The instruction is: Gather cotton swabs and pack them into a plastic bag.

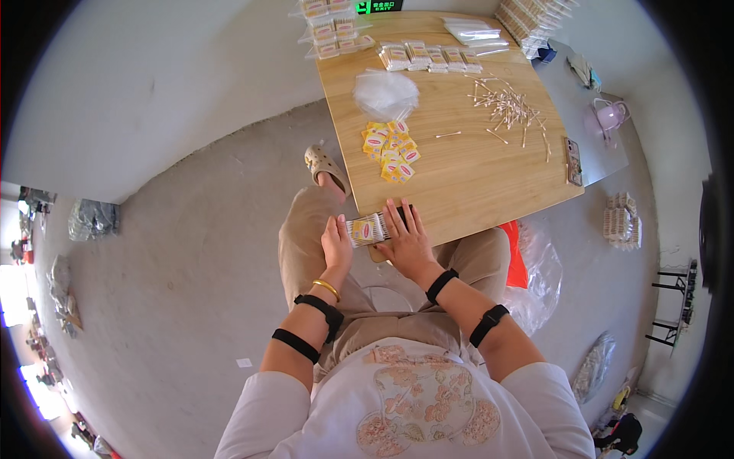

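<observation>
1. Bright, even light covers the tabletop, with soft shadows.
2. Blown-out white patches glare at the left rim.
3. Clear plastic bags catch highlights.
4. A green sign glows up top.
5. Fisheye distortion bends straight edges; corners fall black; details near the rim look soft.

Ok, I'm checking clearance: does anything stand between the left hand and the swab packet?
Nothing visible does: the left hand touches the swab packet at its left end, opposite the spread right hand.

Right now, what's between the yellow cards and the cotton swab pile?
Head view: one lone cotton swab lies on the table between the yellow cards and the swab pile.
</observation>
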`<control>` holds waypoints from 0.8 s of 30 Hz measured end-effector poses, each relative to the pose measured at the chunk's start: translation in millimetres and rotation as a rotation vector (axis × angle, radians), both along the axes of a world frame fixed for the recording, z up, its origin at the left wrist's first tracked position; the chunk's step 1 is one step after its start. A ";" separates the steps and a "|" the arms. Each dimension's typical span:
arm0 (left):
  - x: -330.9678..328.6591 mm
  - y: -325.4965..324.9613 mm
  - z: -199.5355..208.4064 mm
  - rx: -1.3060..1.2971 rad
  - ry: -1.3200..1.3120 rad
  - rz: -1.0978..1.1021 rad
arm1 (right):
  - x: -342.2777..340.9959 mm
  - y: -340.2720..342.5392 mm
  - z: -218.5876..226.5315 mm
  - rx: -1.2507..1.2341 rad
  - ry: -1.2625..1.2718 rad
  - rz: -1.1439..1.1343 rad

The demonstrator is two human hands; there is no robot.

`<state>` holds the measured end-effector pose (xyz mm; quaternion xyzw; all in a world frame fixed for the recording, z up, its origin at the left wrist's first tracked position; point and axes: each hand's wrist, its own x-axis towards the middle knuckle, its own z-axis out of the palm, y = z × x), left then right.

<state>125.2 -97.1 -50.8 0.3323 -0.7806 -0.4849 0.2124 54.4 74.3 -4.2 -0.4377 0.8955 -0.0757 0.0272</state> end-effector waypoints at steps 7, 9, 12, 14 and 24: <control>0.6 -4.2 -5.8 0.014 -0.029 -0.046 | 3.6 -6.2 1.2 -0.024 -0.026 0.049; -0.6 -2.8 -5.3 0.008 -0.018 -0.051 | 5.0 -9.2 -1.2 -0.032 -0.032 0.037; -1.8 -0.7 -3.7 0.040 -0.028 -0.016 | 9.2 -13.3 -3.5 -0.039 -0.035 0.005; -2.4 0.2 -3.1 0.043 -0.029 -0.005 | 10.1 -13.6 -2.5 -0.041 -0.034 -0.016; 7.8 -4.1 18.9 0.903 0.018 0.219 | -7.2 -0.8 -6.3 -0.386 -0.252 -0.123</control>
